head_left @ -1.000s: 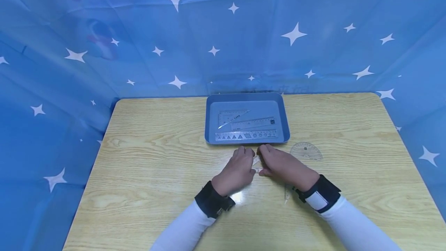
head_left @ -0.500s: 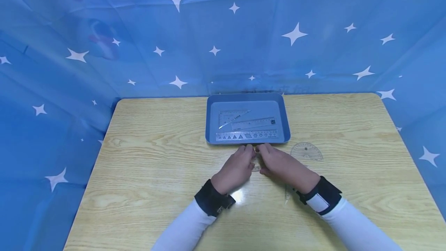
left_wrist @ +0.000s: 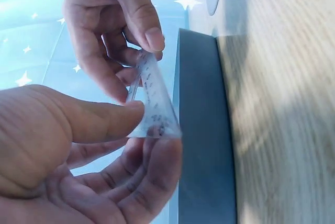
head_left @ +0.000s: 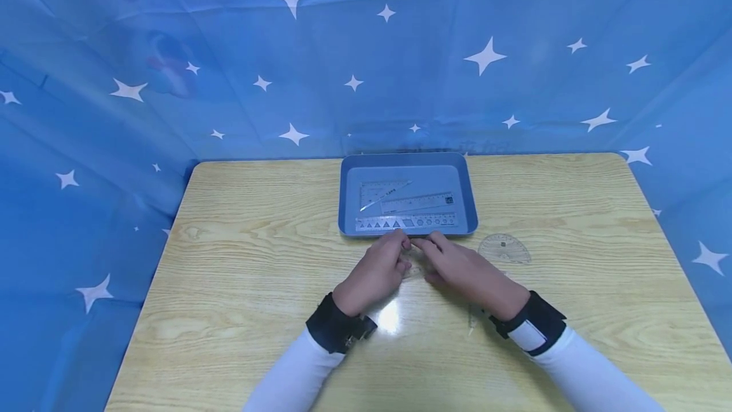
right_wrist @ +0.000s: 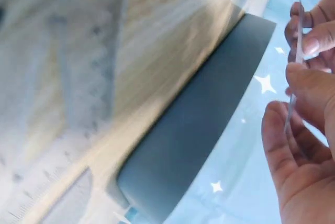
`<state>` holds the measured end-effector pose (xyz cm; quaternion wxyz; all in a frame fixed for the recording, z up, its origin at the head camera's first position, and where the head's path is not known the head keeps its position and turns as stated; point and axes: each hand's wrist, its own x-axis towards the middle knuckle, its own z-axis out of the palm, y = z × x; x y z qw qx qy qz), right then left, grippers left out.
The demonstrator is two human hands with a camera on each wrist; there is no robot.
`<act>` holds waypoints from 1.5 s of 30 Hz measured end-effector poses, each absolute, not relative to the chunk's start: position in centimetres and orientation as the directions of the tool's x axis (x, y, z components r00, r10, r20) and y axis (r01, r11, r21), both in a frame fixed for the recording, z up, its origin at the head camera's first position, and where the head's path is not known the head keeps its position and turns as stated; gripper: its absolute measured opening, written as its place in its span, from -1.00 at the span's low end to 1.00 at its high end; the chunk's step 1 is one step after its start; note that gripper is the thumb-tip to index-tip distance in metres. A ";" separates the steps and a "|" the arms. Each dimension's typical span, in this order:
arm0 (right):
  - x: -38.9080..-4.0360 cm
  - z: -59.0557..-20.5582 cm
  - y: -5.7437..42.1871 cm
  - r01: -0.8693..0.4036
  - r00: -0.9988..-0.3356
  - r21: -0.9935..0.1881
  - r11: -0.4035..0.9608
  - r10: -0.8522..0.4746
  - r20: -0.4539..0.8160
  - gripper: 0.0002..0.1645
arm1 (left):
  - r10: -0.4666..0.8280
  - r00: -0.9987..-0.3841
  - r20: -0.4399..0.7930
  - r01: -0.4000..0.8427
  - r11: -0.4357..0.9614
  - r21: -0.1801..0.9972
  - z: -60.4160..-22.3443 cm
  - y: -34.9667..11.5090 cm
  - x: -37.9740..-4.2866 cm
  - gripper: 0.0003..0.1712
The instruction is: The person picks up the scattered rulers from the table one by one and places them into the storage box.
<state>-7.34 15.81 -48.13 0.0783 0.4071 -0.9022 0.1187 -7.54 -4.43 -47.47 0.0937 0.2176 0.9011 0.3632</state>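
Both hands hold a clear plastic set square (left_wrist: 153,96) with printed marks, just in front of the blue tray (head_left: 345,196). My left hand (head_left: 373,275) pinches one corner between thumb and fingers. At the other end, my right hand (head_left: 471,272) grips it the same way. The right wrist view shows the set square (right_wrist: 299,51) nearly edge-on, raised off the table; the head view has it mostly hidden by fingers. Inside the tray lie a straight ruler (head_left: 417,203), a ruler with cut-out shapes (head_left: 407,222), another set square (head_left: 368,191) and a slim pointed stick.
A clear protractor (head_left: 504,248) lies on the wooden table (head_left: 257,259), right of the tray. Another clear, triangular measuring piece (head_left: 471,320) lies partly under my right wrist. A blue star-printed cloth (head_left: 400,49) hangs behind the table.
My left hand has shifted slightly left and towards the tray, and the set square has moved left with it. The right hand stays nearly in place; tray contents look unchanged.
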 end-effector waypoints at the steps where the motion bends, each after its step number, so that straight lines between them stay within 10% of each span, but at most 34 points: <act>1: -7.3 -48.0 15.9 -0.758 -0.650 -0.155 0.633 -0.715 0.258 -0.31 | 0.456 -0.890 -0.003 0.323 0.636 0.701 -47.4 -4.6 -7.6 -0.75; 29: -11.3 -44.2 14.9 -0.774 -0.606 -0.099 0.625 -0.686 0.403 -0.54 | 0.360 -0.917 0.172 0.369 0.600 0.710 -44.4 -6.8 -9.0 -0.35; 45: -14.1 -43.0 13.3 -0.803 -0.583 -0.128 0.582 -0.720 0.377 -0.59 | 0.418 -0.864 0.282 0.504 0.740 0.446 -43.9 -7.3 -10.8 -0.32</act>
